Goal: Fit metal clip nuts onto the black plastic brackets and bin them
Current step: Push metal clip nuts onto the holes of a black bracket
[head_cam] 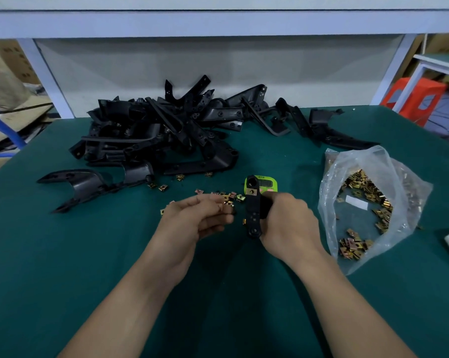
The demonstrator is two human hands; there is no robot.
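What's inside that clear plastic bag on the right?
The plastic bag holds loose gold-coloured clip nuts and a white slip. Crumpled plastic hides whatever lies under its folds.

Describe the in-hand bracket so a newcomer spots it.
On the green table, look left of the clear bag. The right hand grips one black bracket in front of a lime-green device. Unlike the piled brackets behind, it alone is held.

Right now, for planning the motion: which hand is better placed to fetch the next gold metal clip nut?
Probably left: the left hand is beside the loose gold clip nuts; the right hand grips the black plastic bracket.
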